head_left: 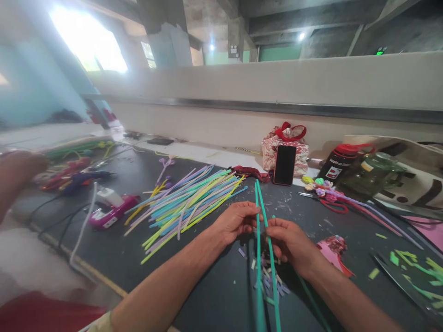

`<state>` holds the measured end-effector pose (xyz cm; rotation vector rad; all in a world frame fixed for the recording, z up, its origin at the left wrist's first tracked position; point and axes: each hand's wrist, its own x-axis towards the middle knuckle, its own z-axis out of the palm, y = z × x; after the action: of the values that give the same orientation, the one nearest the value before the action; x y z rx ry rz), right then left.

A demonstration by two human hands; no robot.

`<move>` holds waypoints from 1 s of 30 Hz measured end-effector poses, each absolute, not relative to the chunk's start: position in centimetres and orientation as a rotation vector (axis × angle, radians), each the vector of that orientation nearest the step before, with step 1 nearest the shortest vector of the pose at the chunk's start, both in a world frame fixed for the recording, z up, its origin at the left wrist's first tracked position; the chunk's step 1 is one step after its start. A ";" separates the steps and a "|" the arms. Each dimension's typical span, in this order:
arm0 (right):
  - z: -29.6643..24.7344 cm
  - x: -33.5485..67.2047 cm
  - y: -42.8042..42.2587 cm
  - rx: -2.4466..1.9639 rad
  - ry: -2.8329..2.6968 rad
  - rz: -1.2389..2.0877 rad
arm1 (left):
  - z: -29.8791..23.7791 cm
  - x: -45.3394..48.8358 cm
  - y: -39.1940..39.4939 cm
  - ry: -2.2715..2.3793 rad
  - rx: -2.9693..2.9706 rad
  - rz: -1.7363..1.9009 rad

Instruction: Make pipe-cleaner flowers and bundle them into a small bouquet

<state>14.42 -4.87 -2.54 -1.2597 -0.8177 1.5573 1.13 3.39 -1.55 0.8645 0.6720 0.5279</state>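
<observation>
My left hand [244, 219] pinches a long green pipe cleaner [258, 258] between thumb and fingers. Beside it, my right hand [285, 237] grips a second green pipe cleaner [272, 263]. The two stems nearly meet at their upper tips and spread apart toward me. Another green stem [309, 295] runs below my right wrist, partly hidden by it. Under the stems, short cut pieces [277, 283] in purple and cream lie on the dark table. A pile of pastel pipe cleaners [194, 198] rests to the left of my left hand.
Against the back stand a phone [284, 165], a patterned bag [268, 150], a black bottle [335, 163] and a green jug [368, 177]. Red-handled scissors [334, 206] and fuzzy flowers lie at right. Farther left are a pink device [112, 214], cables and another person's arm [17, 173].
</observation>
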 end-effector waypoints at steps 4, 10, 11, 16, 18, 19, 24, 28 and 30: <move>-2.5 14.8 -4.7 -1.196 -0.771 1.518 | -1.7 0.9 4.2 0.703 0.793 0.602; -2.3 14.7 -4.8 -1.163 -0.760 1.519 | -1.8 0.9 4.4 0.698 0.787 0.631; -2.4 14.5 -4.8 -1.172 -0.768 1.528 | -1.8 0.9 4.2 0.685 0.799 0.615; -2.8 13.6 -5.1 -1.226 -0.834 1.561 | -1.9 1.3 3.3 0.695 0.877 0.594; -2.8 13.4 -5.1 -1.263 -0.849 1.541 | -1.9 1.4 3.2 0.724 0.877 0.606; -2.7 13.3 -5.2 -1.279 -0.849 1.530 | -1.9 1.4 3.2 0.726 0.876 0.602; -2.6 13.1 -5.4 -1.326 -0.881 1.527 | -2.0 1.5 3.2 0.726 0.915 0.576; -2.6 13.0 -5.4 -1.337 -0.929 1.521 | -2.0 1.5 3.1 0.745 0.968 0.579; -2.2 13.5 -5.2 -1.373 -0.954 1.472 | -1.8 1.5 2.9 0.755 0.980 0.582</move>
<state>13.50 -5.22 -2.22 -1.3727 -0.9544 1.4721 1.46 2.95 -1.77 0.9804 0.7551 0.5819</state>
